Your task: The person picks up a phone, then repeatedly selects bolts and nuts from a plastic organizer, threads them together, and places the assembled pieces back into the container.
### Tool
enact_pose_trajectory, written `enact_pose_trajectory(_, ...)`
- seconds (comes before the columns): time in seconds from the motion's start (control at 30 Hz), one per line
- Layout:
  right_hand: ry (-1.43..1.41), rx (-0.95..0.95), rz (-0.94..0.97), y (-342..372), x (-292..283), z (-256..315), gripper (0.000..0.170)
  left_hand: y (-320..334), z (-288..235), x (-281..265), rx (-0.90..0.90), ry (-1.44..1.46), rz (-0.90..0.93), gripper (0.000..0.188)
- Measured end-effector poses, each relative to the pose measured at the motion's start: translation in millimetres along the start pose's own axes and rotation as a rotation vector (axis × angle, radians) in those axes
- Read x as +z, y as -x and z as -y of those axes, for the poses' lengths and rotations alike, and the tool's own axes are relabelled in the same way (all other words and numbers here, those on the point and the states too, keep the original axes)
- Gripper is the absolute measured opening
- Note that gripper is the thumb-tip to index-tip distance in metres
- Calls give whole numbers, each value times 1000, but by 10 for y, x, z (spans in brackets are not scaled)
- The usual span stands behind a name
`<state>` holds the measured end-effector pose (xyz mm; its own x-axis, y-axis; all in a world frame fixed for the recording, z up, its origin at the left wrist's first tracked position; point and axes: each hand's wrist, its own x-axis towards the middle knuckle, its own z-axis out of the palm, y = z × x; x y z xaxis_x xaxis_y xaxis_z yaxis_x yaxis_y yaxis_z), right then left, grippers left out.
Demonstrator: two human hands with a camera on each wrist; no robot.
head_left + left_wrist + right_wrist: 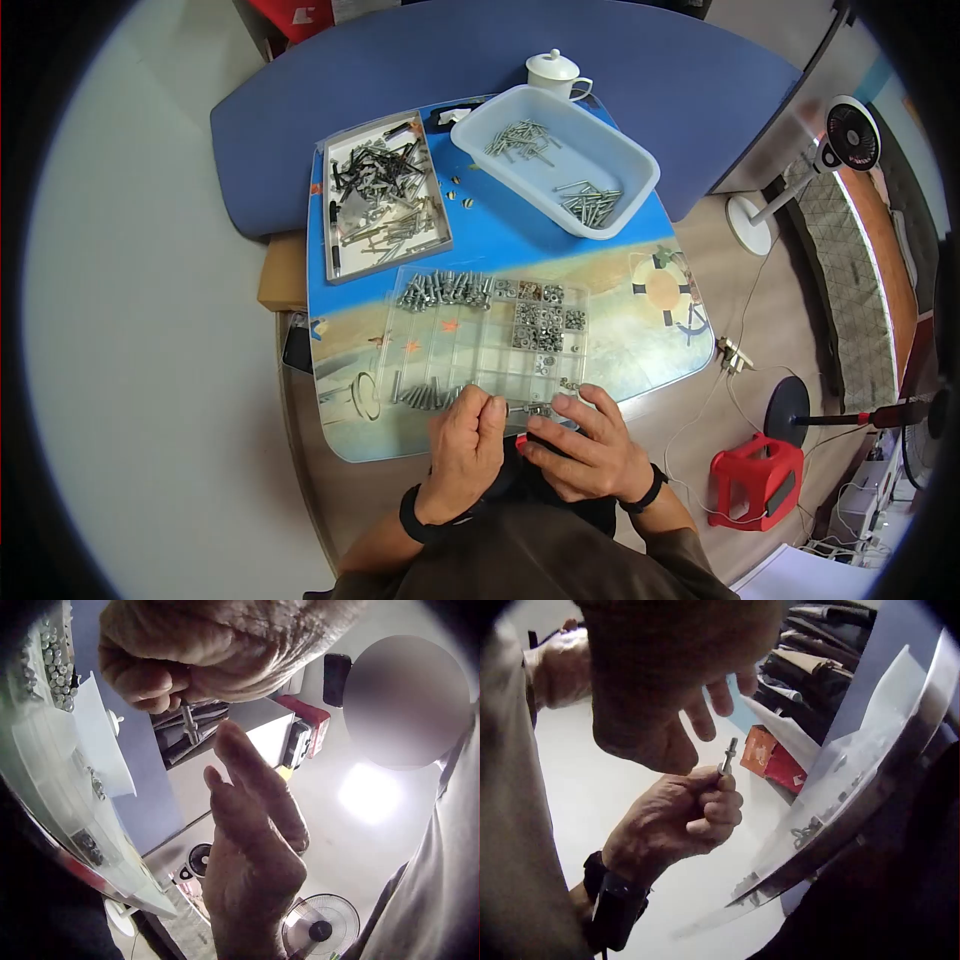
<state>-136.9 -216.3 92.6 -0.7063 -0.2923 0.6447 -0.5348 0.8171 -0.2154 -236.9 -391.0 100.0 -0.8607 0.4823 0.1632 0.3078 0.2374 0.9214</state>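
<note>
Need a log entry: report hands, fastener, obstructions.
Left hand pinches fastener, one end exposed. Right hand close by, no grip visible. No obstruction seen between.

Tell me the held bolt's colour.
The bolt is silvery grey, seen best in the right wrist view.

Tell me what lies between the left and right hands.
A bolt: in the left wrist view, the left hand grips one end while the other sticks out toward the right hand.

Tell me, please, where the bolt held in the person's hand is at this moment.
In the right wrist view, the bolt is near the middle, pinched by the left hand, just below the right hand.
</note>
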Motion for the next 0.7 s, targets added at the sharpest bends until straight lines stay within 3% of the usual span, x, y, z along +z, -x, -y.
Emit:
enact_pose_trajectory(0.1, -3, 91, -126, -5, 73, -2, 37, 15, 38, 26, 30, 0, -1, 23)
enact_pose_trajectory(0.23, 73, 172, -1, -125, -19, -49, 36, 11, 27, 55, 58, -3, 12, 22)
enact_pose_trajectory(0.4, -8, 33, -28, -8, -57, -14, 38, -8, 54, 37, 36, -12, 0, 23)
enact_pose_trajectory(0.5, 38, 208, -104, -139, 1, -44, 30, -20, 23, 73, 56, -21, 16, 23)
enact_pose_trajectory(0.57, 70, 193, -55, -79, -32, -84, 33, -24, 23, 71, 45, -19, 19, 23)
enact_pose_trajectory(0.63, -5, 53, 35, 45, -47, -80, 42, -23, 50, 51, -8, -3, 16, 24)
enact_pose_trajectory(0.7, -19, 40, 8, 52, -12, -80, 41, -44, 84, 59, 6, -16, 6, 24)
